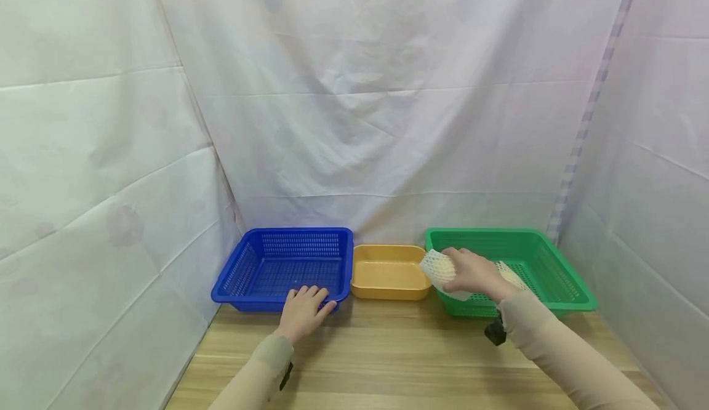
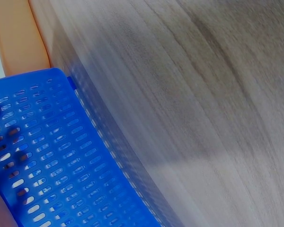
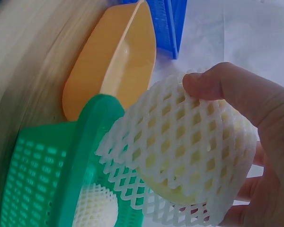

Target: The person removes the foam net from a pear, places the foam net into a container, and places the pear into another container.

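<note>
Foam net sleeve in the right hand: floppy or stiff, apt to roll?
The foam net sleeve likely flexes easily: its open mesh flares past the pale-yellow fruit. The fruit's rounded shape suggests it may roll; the lattice probably gives some grip.

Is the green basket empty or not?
Not empty: a foam-netted fruit lies inside the green basket. The right hand hides part, so I can't count exactly.

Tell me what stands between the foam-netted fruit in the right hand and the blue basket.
The orange tray sits between the foam-netted fruit and the blue basket, with the left hand at its near rim. Above the tray, nothing visible blocks the way.
</note>
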`<state>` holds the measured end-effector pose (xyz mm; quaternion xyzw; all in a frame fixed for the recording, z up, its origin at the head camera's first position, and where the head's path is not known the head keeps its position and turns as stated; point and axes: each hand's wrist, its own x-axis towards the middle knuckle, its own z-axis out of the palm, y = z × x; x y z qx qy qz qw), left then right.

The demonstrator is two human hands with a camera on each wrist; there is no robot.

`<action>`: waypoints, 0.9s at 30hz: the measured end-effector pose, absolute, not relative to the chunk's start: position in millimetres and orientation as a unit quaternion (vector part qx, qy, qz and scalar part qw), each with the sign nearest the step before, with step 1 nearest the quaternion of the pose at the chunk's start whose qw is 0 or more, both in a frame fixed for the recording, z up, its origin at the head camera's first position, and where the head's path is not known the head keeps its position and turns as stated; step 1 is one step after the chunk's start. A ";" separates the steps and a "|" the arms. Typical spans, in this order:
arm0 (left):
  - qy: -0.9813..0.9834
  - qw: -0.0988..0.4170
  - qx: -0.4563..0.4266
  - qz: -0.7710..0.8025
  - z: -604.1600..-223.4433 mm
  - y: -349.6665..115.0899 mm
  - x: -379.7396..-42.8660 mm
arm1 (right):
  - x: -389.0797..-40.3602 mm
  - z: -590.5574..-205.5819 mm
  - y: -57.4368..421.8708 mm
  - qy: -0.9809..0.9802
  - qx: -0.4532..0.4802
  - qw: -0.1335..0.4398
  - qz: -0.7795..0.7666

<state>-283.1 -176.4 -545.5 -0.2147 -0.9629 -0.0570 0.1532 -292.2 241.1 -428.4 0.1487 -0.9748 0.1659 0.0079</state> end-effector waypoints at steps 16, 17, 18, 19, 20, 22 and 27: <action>-0.965 0.146 -0.210 -0.058 -545.2 -175.0 -283.5 | -286.7 -427.8 222.9 -0.974 0.172 0.018 0.146; -0.965 0.145 -0.210 -0.059 -545.6 -175.0 -283.6 | -286.2 -427.6 221.3 -0.974 0.173 0.017 0.145; -0.965 0.145 -0.210 -0.059 -545.9 -175.1 -283.7 | -285.6 -427.2 219.6 -0.974 0.172 0.015 0.145; -0.965 0.144 -0.209 -0.059 -546.1 -175.1 -283.8 | -285.1 -426.8 218.0 -0.974 0.172 0.011 0.145; -0.965 0.144 -0.209 -0.060 -546.0 -175.1 -283.6 | -284.6 -426.4 216.3 -0.974 0.172 0.006 0.147; -0.965 0.144 -0.209 -0.060 -546.8 -175.1 -284.0 | -283.9 -426.3 213.6 -0.974 0.172 -0.001 0.149; -0.966 0.143 -0.207 -0.059 -548.8 -175.5 -285.8 | -282.6 -428.6 208.1 -0.973 0.173 -0.006 0.150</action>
